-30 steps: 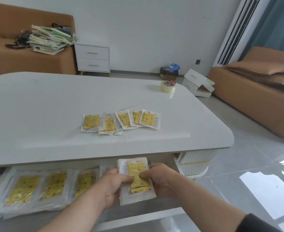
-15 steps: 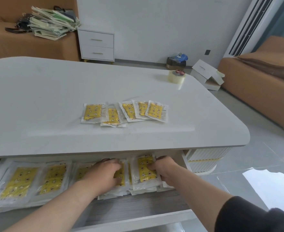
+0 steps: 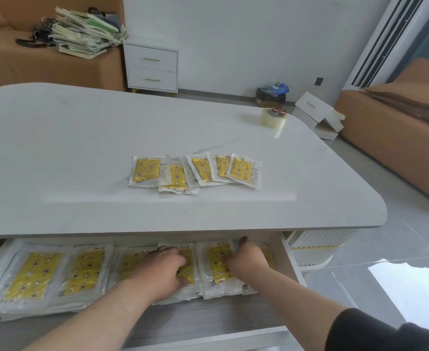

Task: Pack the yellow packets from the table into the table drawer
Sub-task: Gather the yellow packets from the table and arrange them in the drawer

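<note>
**Head view: both my hands down in the open drawer, on the packets**

Head camera looks down over the white table (image 3: 82, 148) into its pulled-out drawer (image 3: 293, 264), which fills the lower part of the frame. My left hand (image 3: 157, 272) lies palm-down at lower centre, fingers loosely spread and pressed flat on a yellow packet (image 3: 188, 266) in the drawer; it is not gripping anything that I can see. My right hand (image 3: 246, 259) sits just to the right of it, fingers curled over the top edge of the neighbouring packet (image 3: 217, 264). Whether it pinches that packet or merely presses on it, I cannot tell.

More packets lie side by side along the drawer toward the lower left, two clear ones being a large packet (image 3: 31, 274) near the left end and another (image 3: 84, 271) beside it. They overlap slightly and rest in shallow stacks.

On the tabletop, in the middle of the frame, five yellow packets (image 3: 195, 171) remain in an overlapping row. A roll of clear tape (image 3: 273, 119) stands near the table's far right corner, well apart from them.
</note>
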{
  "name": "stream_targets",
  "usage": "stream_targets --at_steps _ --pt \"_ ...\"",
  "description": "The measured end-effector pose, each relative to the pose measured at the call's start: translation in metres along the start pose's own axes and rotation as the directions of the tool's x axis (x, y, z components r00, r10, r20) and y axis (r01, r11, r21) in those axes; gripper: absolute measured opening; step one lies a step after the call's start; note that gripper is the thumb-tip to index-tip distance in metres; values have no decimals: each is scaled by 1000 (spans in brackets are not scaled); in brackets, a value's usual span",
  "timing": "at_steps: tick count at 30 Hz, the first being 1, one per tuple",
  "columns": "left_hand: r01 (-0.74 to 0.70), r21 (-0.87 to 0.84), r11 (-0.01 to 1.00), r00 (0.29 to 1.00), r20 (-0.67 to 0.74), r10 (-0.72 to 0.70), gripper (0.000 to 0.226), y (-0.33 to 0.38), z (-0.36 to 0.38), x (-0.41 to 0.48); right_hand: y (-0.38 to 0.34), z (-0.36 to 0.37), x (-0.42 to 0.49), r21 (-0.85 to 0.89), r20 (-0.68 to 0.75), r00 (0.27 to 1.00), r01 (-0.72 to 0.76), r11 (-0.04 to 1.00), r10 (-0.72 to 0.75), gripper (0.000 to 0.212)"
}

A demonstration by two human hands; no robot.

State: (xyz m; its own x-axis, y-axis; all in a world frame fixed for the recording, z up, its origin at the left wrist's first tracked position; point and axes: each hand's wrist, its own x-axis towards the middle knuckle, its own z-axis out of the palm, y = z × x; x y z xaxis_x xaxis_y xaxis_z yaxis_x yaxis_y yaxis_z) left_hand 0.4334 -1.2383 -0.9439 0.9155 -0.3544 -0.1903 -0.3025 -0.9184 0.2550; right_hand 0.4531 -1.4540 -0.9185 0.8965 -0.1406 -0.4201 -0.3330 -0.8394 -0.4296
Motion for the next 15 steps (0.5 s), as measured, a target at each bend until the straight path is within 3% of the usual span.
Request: stream_targets --at_steps 2,5,9,15 --pt "0 0 1000 1000 -5 0 41 -1 1 0 -1 -1 -10 -161 -16 995 95 982 -98 48" --pt "-5 -8 1000 1000 -23 4 39 0 3 -2 9 -5 -22 -395 42 951 298 869 -306 56" --pt "-9 -14 1000 1000 -27 9 39 1 5 -4 22 -11 -35 -586 295 812 570 576 -503 71" --pt "-16 -14 1000 999 -28 16 45 2 5 -5 24 0 -21 -615 319 783 599 512 -534 75"
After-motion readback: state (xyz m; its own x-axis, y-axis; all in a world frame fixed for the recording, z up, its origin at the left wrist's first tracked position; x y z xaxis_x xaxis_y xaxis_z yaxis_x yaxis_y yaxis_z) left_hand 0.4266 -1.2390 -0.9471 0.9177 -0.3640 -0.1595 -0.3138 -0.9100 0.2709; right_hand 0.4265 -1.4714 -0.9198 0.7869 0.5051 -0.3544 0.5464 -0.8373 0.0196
